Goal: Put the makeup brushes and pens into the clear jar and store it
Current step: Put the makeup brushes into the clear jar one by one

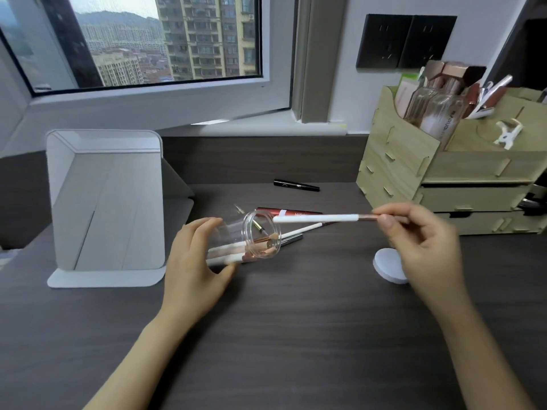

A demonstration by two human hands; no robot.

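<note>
Though pinched by right hand [420, 241], brush [316, 218] outside jar [254, 241].

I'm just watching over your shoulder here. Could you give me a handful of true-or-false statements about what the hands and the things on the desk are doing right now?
1. The left hand holds the clear jar tipped on its side, mouth toward the right. True.
2. The jar is empty. False: brushes with white handles already lie inside it.
3. The right hand holds a white-handled brush in its grip, handle end at the jar's mouth. True.
4. The black pen is inside the jar. False: it lies on the desk, behind the jar.
5. The wooden organiser stands to the left of the mirror. False: it stands on the right.
</note>
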